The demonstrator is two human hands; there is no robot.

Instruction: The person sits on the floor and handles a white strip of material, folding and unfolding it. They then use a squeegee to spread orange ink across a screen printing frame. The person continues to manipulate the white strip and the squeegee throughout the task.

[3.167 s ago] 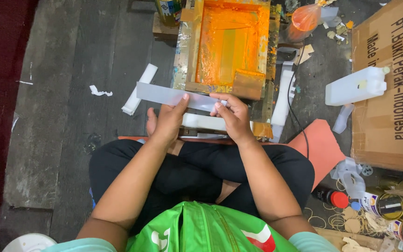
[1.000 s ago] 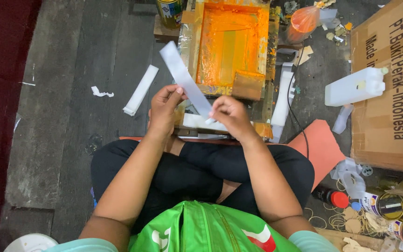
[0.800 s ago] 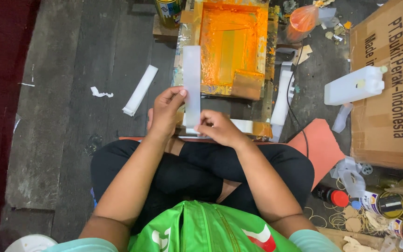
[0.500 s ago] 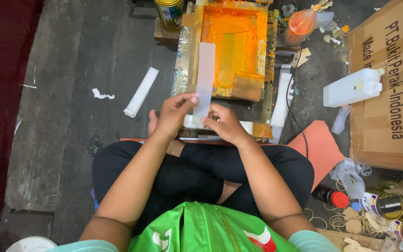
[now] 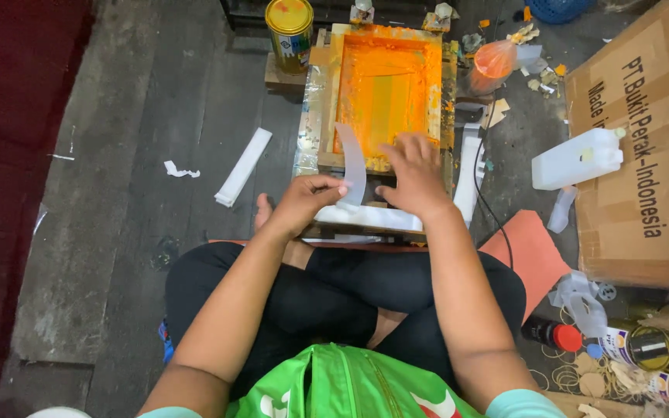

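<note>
We sit cross-legged on a dark plank floor, a big cardboard box at our right. Ahead lies a wooden printing frame, its screen soaked orange. A white plastic jug lies near the box; a yellow-lidded tin stands beside the frame. Our right hand hovers open, fingers spread, over the frame's near edge. Our left hand pinches a pale translucent strip, thin, slightly curved, standing upright before the screen.

Orange screen frame, white strip
</note>
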